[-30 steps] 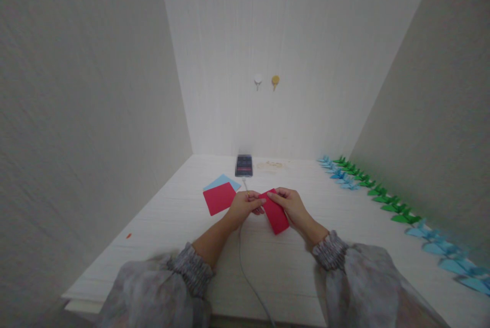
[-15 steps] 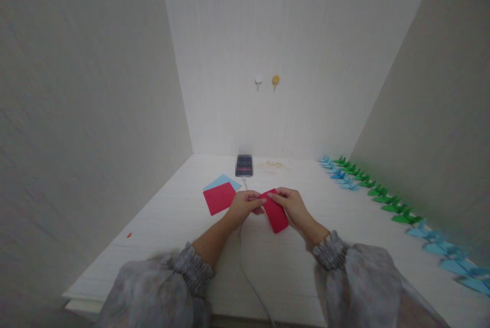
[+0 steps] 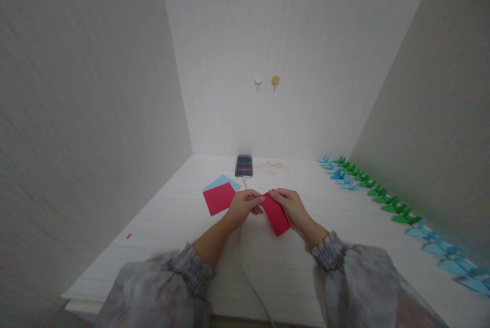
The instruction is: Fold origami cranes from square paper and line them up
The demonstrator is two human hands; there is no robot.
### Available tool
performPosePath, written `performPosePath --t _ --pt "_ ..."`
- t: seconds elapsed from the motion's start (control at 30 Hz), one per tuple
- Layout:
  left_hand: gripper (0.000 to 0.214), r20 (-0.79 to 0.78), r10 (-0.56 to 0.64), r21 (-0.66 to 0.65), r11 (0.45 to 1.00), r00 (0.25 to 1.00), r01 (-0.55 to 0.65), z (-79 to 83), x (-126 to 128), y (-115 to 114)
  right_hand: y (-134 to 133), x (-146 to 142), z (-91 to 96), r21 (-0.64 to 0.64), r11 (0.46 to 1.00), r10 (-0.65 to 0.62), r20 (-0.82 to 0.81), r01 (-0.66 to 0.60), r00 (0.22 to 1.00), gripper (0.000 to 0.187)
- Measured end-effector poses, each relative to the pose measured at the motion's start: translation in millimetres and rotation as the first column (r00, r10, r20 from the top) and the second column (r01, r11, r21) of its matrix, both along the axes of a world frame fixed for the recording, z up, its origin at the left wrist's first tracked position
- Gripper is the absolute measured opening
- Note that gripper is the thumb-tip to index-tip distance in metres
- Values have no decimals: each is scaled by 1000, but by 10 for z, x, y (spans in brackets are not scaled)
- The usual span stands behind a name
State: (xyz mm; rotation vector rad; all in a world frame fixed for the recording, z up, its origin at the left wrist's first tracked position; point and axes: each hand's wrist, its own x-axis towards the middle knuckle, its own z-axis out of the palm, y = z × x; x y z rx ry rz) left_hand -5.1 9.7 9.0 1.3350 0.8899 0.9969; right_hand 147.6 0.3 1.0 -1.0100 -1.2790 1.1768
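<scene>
A folded piece of red paper (image 3: 277, 217) is held between both hands above the white table, its long side slanting down to the right. My left hand (image 3: 243, 205) pinches its upper left corner between thumb and fingers. Along the top edge, my right hand (image 3: 290, 204) grips the paper, thumb in front and fingers mostly hidden behind. Just left of my left hand lies a red sheet (image 3: 219, 199), partly covering a light blue sheet (image 3: 223, 179).
A phone (image 3: 244, 166) with a cable (image 3: 245, 272) lies near the back wall. Rows of green paper cranes (image 3: 383, 199) and light blue paper cranes (image 3: 446, 249) line the right side. A small red scrap (image 3: 128, 235) is at left. Two hooks (image 3: 275, 81) hang on the wall.
The folded red paper has tilted a little, its lower end shifting slightly down and right. Both hands keep hold of it in nearly the same place.
</scene>
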Motion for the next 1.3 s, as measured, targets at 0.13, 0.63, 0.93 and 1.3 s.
performPosePath --t 0.13,0.63,0.93,1.3 --pt "25 1 -28 -6 1000 1000 28 14 -4 -15 -24 2 45 16 1000 -26 58 25 998 29" --pt "25 -61 -39 53 998 997 43 -29 -4 -11 -16 3 63 -1 998 68 214 -69 974 33" --pt "25 -8 23 37 999 1000 -23 -15 -15 17 -26 24 54 25 997 65 155 -70 986 29" --pt "28 -18 47 71 996 999 -46 -18 6 8 -24 16 49 49 990 117 245 -133 963 29"
